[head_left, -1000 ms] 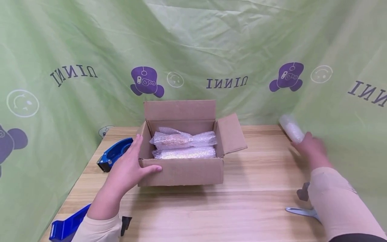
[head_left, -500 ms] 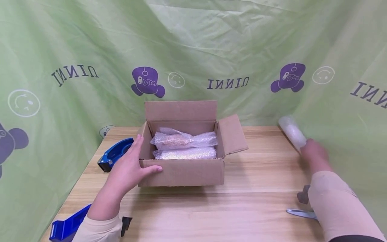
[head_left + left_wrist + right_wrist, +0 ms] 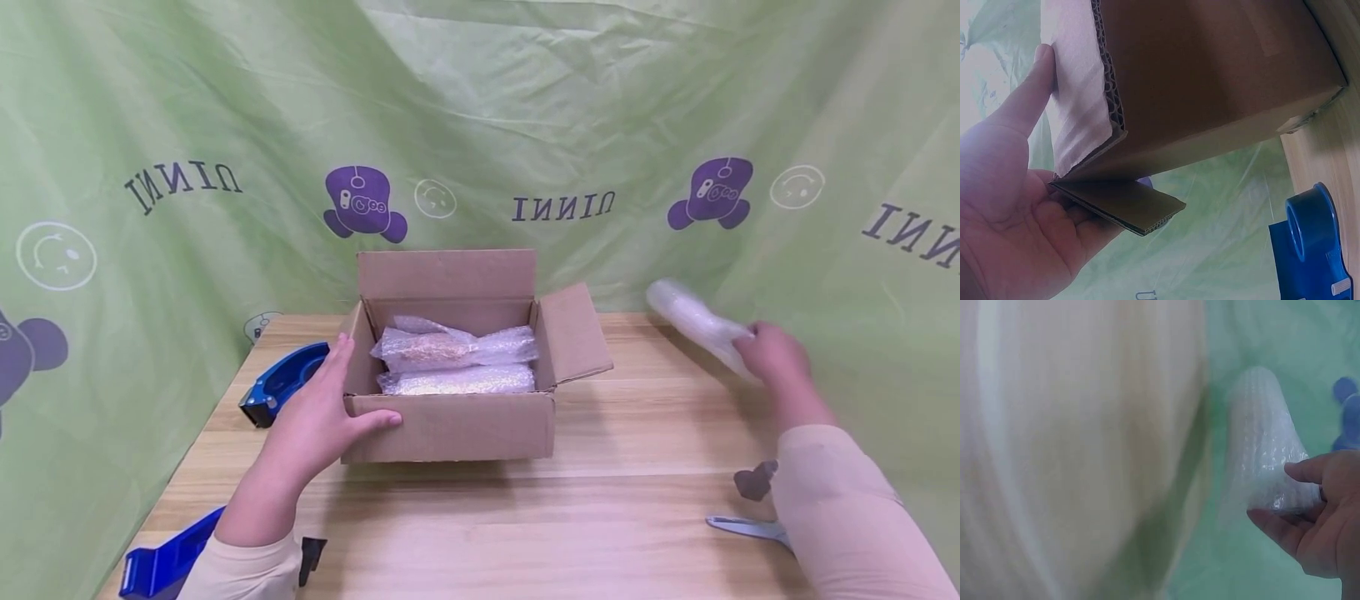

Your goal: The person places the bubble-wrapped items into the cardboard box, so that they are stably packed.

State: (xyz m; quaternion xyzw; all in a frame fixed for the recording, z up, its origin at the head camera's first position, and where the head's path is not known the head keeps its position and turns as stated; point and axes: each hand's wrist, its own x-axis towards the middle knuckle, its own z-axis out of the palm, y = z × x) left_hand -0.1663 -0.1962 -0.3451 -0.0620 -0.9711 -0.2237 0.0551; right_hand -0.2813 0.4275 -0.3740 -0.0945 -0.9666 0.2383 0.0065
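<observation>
An open cardboard box (image 3: 450, 429) stands mid-table with two bubble-wrapped bundles (image 3: 461, 379) inside; the rear one has something pinkish showing through. My left hand (image 3: 311, 421) rests on the box's near left corner, thumb along the front flap (image 3: 1079, 81) and fingers, largely straight, by the left side flap (image 3: 1125, 203). At the back right, my right hand (image 3: 776, 358) grips the near end of another bubble-wrapped bundle (image 3: 693, 317), long and rounded. In the right wrist view this bundle (image 3: 1263, 437) sits between thumb and fingers, lifted off the table; its contents cannot be made out.
A blue tape dispenser (image 3: 281, 387) lies left of the box, and a second blue tool (image 3: 168, 554) is partly under the left forearm. A grey-blue blade-like thing (image 3: 746, 527) lies partly hidden by the right sleeve. A green printed curtain (image 3: 465, 108) surrounds the wooden table (image 3: 600, 533).
My right hand has taken hold of the bundle at the back right; the bundle has risen and its far end has swung left. My left hand and the box stay in place.
</observation>
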